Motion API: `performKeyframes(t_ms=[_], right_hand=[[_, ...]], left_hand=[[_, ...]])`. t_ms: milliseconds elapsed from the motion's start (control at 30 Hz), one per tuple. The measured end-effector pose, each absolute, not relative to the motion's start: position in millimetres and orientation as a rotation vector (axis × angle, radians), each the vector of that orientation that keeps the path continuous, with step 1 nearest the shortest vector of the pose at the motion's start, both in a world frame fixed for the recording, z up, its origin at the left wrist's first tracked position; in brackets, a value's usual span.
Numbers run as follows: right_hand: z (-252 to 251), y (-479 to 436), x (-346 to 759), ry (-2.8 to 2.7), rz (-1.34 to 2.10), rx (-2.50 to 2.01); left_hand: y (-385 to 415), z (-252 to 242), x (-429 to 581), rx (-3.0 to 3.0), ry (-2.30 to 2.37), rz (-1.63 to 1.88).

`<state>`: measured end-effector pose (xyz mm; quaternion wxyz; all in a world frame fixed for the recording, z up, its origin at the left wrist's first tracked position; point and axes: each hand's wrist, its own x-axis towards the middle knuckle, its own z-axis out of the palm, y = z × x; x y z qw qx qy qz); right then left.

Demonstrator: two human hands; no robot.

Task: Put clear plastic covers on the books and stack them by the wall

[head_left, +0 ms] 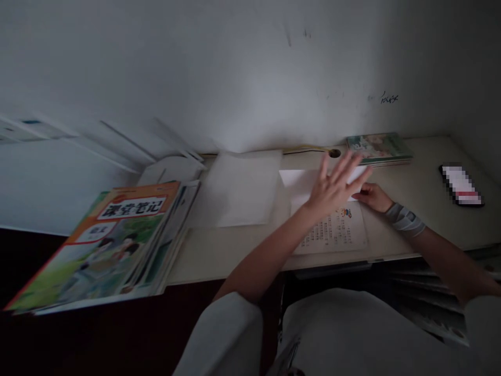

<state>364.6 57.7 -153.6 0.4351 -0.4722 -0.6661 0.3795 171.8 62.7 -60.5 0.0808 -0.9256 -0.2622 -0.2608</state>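
Observation:
My left hand [332, 185] is spread open above a white sheet of paper [297, 183], its fingers pointing away from me; whether the palm touches the sheet I cannot tell. My right hand [374, 197], with a grey band [405, 218] around the wrist, pinches the right edge of that sheet between thumb and fingers. Under the sheet lies a printed page [332, 235] with columns of characters and a small coloured cartoon figure [346, 212]. Part of the sheet is hidden behind my left hand.
A stack of workbooks [129, 235] overhangs the desk's [227, 250] front left edge. Pale translucent sheets [242, 188] lie beside it. Green books [379, 146] rest against the back wall near a cable hole [334, 153]. A phone [462, 185] lies at the right.

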Motion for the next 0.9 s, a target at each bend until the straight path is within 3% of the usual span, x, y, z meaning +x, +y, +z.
performKeyframes(t_ms=[67,167,433,567,900], right_hand=[[-157,63,369,-1.748,0.891,-1.132],[-158,61,383,-1.878,0.74,-1.107],[-143,32,393,-2.196,0.319,-1.179],[-133,7,360,-2.51,0.201,-1.11],[-133,-26,331,-2.914,-0.155,-0.93]], left_hand=[[63,-45,145,-2.793,-1.035,-0.863],[50,-42,105,-2.98,-1.163,-0.707],[-17,-128,79,-2.99,-1.036,-0.274],[-23,-140,76,-2.933,-1.077,-0.093],[68,-105,105,-3.169,-1.344,-0.227]])
